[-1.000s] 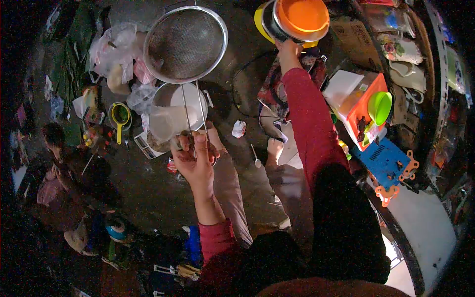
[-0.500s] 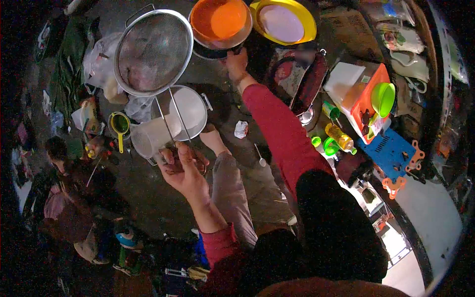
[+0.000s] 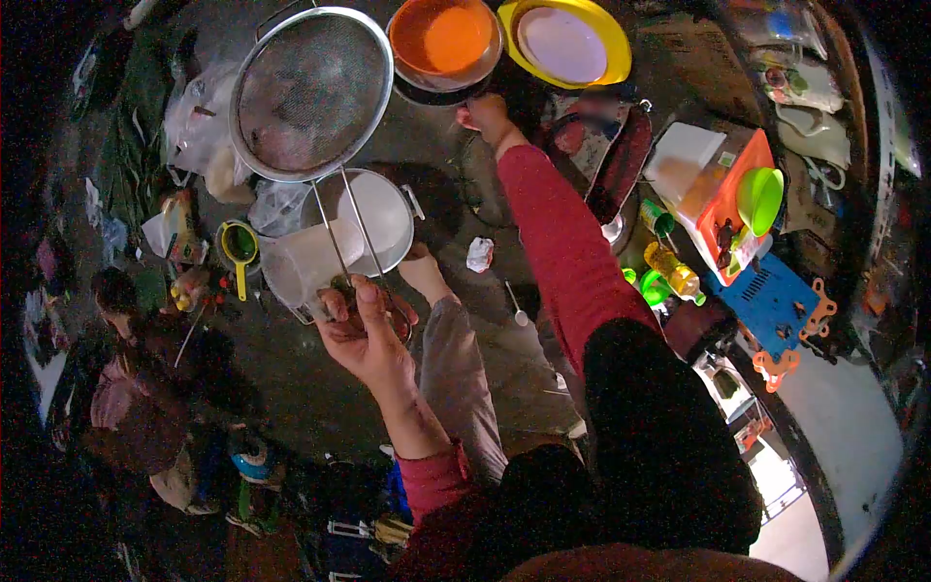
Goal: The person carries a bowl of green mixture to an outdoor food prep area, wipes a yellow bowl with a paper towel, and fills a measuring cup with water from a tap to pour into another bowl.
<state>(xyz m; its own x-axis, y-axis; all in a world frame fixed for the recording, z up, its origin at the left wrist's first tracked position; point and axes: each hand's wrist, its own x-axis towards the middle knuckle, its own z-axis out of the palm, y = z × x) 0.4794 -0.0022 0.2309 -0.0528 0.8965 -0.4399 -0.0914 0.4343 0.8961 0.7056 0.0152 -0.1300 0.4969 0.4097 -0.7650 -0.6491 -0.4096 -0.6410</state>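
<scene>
In the head view, the left hand (image 3: pixel 373 339) has its grip closed round the long two-wire handle of a mesh strainer (image 3: pixel 310 92), which is held up over the floor (image 3: pixel 388 412), its bowl toward the far left corner. Holding it by the handle's near end presumably keeps the fingers clear of the mesh, though the weight then sits far from the wrist. Below the handle stand a white pot (image 3: pixel 388 218) and a translucent tub (image 3: pixel 299 264), close together on the floor.

The right hand (image 3: pixel 488 118) reaches toward the floor's far edge, just beside an orange bowl (image 3: pixel 441 37) set inside a paler vessel (probably nested to save room). The fingers look bent, but I cannot tell whether that grip is together or apart, or touches the vessel. Right of that stack is a yellow dish (image 3: pixel 622 53) with a pale round piece inside, likely set there for the same reason.
</scene>
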